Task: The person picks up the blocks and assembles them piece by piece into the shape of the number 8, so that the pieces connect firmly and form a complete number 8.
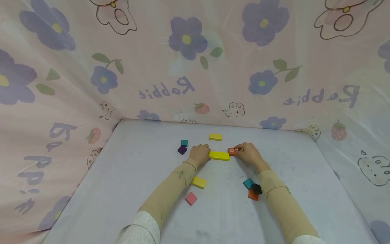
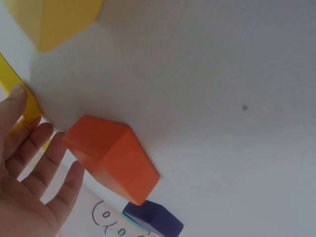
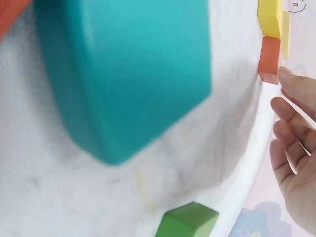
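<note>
In the head view, my left hand is at the left end of a long yellow block. The left wrist view shows the thumb against that block's near side, with a finger close behind its end. At the block's right end sits an orange block marked with a 0. My right hand reaches to its right side. Seen from the right wrist, one digit meets the edge of this orange block, while the other fingers are loosely extended and apart from it. Both blocks lie on the white surface.
Another yellow block lies farther back. Teal and dark purple blocks are left. Near the left forearm lie yellow, pink and orange blocks. Teal, black, orange and green blocks are by the right.
</note>
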A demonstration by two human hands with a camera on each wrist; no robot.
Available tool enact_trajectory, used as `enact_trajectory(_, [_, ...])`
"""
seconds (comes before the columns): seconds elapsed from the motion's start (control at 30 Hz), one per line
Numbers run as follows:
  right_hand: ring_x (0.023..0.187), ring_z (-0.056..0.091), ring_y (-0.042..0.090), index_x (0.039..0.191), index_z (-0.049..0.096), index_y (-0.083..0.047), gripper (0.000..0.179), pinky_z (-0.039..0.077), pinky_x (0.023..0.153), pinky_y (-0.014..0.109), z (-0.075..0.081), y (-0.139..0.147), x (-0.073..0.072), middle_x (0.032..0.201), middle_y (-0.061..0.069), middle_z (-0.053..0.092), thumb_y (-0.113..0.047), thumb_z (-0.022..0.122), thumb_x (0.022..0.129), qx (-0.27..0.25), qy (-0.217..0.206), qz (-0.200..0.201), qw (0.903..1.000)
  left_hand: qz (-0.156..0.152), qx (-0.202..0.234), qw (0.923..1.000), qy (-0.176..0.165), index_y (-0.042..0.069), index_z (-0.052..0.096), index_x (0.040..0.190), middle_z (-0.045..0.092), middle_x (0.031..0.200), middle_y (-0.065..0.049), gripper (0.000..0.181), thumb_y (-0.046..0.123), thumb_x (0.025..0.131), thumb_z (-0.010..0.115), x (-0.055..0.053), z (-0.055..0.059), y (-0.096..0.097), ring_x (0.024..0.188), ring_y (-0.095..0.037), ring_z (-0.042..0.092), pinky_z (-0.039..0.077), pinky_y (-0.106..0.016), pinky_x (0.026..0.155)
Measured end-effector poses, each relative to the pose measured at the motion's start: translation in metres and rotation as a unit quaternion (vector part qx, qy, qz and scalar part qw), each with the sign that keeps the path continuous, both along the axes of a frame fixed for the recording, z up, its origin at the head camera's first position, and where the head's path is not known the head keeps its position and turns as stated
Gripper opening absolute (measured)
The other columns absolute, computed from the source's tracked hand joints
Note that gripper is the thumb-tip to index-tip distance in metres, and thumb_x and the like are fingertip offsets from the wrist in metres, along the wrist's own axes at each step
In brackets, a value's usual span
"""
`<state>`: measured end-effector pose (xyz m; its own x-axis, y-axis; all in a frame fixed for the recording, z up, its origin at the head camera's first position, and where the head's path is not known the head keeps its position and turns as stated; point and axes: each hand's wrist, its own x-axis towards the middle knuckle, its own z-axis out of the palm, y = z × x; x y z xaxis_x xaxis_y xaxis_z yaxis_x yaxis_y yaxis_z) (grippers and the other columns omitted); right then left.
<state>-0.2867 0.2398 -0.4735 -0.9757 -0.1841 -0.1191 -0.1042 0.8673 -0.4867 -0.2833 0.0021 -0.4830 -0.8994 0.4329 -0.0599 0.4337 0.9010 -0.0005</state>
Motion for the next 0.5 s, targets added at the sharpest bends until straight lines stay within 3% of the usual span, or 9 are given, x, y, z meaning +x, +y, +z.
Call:
enact_trajectory(0.23, [0.094,0.055,0.033,0.117,0.063,-0.001,0.033,0.046,0.081,0.046,0.01,0.011,0.002,0.109,0.022,0.063,-0.019,0.06,0.089,0.008,0.043,0.019,0.9988,0.001,0.005,1.0,0.005,0.019,0.067,0.112,0.064,0.109,0.003,0.034,0.04,0.086,0.062,0.001,0.001,-0.002,0.091,-0.015,0.062,0.052,-0.032,0.078])
enact_trajectory(0.5, [0.094,0.054,0.032,0.116,0.063,0.0,0.034,0.045,0.08,0.046,0.017,0.038,0.015,0.11,0.023,0.062,-0.02,0.061,0.088,0.003,0.052,0.005,0.9986,0.004,0.009,0.9999,-0.001,0.018,0.066,0.114,0.063,0.11,0.003,0.035,0.04,0.087,0.061,0.001,0.001,0.0,0.092,-0.015,0.061,0.052,-0.033,0.078])
